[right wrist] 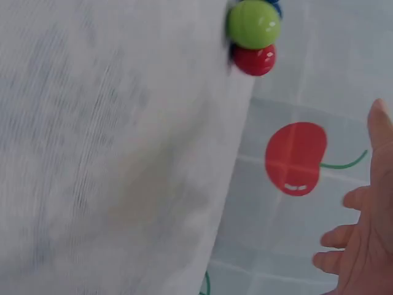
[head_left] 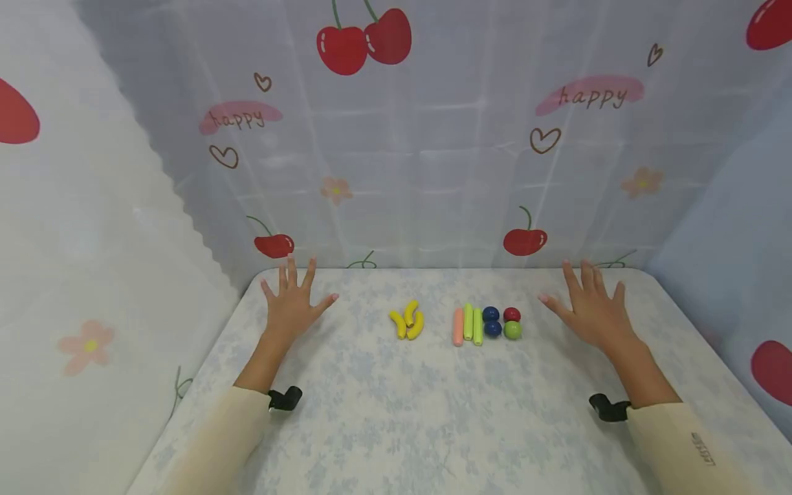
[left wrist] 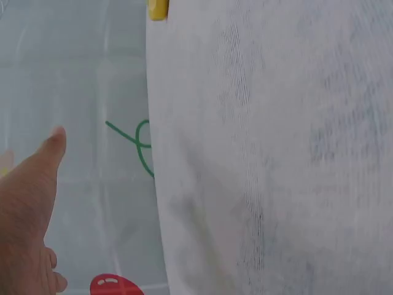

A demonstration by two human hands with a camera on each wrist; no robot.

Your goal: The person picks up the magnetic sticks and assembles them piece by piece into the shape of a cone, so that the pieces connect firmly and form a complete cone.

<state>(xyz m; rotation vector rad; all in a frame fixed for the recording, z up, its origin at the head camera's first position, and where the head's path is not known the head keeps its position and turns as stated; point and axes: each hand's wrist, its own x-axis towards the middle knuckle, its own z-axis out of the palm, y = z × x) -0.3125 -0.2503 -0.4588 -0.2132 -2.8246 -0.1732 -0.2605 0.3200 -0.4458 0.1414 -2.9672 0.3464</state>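
Note:
My left hand (head_left: 291, 309), fingers spread and holding nothing, is over the left side of the table, left of several small yellow banana-shaped pieces (head_left: 415, 326). On the right, my right hand (head_left: 594, 313) is spread and empty too. Nearest to it are a red ball (head_left: 511, 314) and a green ball (head_left: 513, 330), with two dark blue balls (head_left: 492, 329) beside them. Left of the balls lie one pink stick (head_left: 458, 326) and two yellow-green sticks (head_left: 468, 322). The right wrist view shows the green ball (right wrist: 253, 24) and red ball (right wrist: 254, 59) near the table edge.
A pale blue-patterned cloth covers the table (head_left: 371, 412). Behind it hangs a curtain (head_left: 427, 137) printed with cherries, hearts and flowers, and similar sheets stand at the left (head_left: 93, 240) and right (head_left: 736, 240). Black straps or mounts sit at both wrists.

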